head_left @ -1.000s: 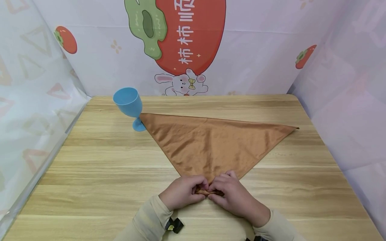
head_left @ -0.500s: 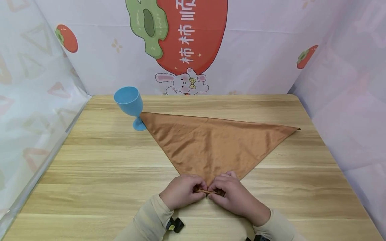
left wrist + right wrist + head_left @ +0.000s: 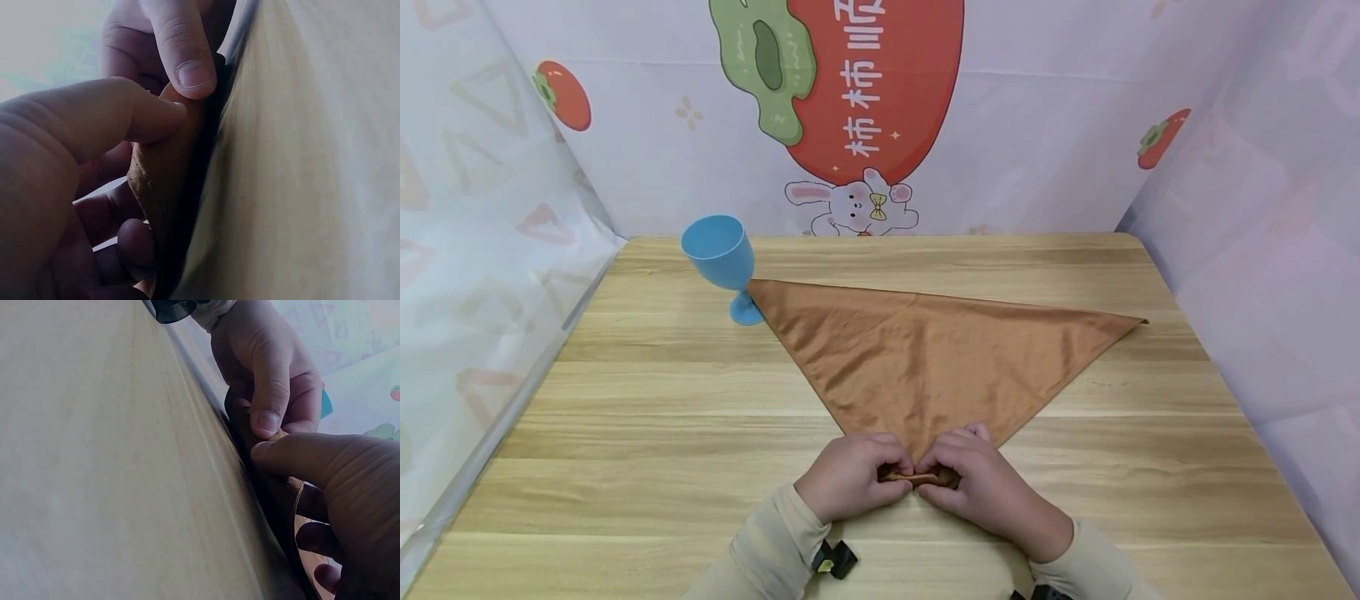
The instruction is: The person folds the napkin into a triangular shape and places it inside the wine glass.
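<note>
A shiny brown cloth napkin (image 3: 917, 358) lies as a triangle on the table, its long edge at the back and its point towards the person. At that near point my left hand (image 3: 853, 477) and right hand (image 3: 988, 483) pinch a small folded edge, side by side with fingertips nearly touching. In the left wrist view the left thumb (image 3: 144, 119) presses the cloth edge (image 3: 159, 181) while fingers curl behind it. The right wrist view has the right thumb (image 3: 294, 456) against the same edge (image 3: 281, 494), its fingers behind the cloth.
A blue goblet (image 3: 722, 254) stands upright at the back left, its foot against the napkin's left corner. The wood-grain table (image 3: 647, 467) is bordered by printed white sheets (image 3: 1037, 150) at the back and both sides.
Both hands stay at the napkin's near point. The folded edge between the thumbs and fingers has shifted slightly; the goblet has not moved.
</note>
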Demonstrator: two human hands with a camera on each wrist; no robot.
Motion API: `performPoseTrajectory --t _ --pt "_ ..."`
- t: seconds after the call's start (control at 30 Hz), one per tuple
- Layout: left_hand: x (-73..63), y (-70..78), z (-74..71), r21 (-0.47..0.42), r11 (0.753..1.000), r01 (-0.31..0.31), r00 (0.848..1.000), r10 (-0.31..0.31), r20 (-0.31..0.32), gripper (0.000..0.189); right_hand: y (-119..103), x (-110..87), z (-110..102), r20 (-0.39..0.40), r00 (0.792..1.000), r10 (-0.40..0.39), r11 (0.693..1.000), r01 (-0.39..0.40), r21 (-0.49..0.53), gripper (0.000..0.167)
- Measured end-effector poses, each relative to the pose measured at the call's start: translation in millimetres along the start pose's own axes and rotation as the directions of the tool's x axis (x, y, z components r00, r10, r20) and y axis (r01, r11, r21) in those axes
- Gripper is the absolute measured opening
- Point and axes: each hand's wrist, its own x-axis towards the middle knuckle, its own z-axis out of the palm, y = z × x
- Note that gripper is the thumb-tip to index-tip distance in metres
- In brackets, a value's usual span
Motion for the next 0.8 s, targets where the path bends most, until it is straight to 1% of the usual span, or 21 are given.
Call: performPoseTrajectory --t 0.13,0.27,0.43,0.6,0.67,0.8 --pt "-0.2 -0.3 1.0 0.014 1.000 -0.005 1.000 0.006 -0.016 0.007 0.7 -0.1 -0.2 -0.002 1.000 -0.018 1.000 0.018 -0.011 0.025" --pt "-0.1 -0.3 1.7 0.021 1.000 -0.006 1.000 0.007 -0.024 0.008 1.0 -0.5 -0.2 0.027 1.000 -0.014 1.000 0.014 -0.024 0.020" --pt "0.1 0.8 1.1 0.034 0.999 0.021 1.000 -0.021 -0.012 0.009 -0.8 0.1 -1.3 0.075 0.997 0.019 0.999 -0.017 -0.031 0.016" --pt "-0.1 1.8 0.0 0.042 0.998 0.046 0.999 -0.046 0.004 0.009 -1.4 0.4 -1.9 0.097 0.995 0.031 0.999 -0.027 -0.047 0.014" --pt "-0.1 1.6 0.0 0.041 0.998 0.041 0.999 -0.041 -0.007 0.009 -1.3 0.6 -2.0 0.097 0.995 0.033 0.998 -0.028 -0.052 0.014" --pt "0.1 1.1 0.9 0.035 0.999 0.007 0.999 -0.005 -0.052 0.011 -0.8 0.5 -2.0 0.086 0.996 0.038 0.998 -0.034 -0.046 0.013"
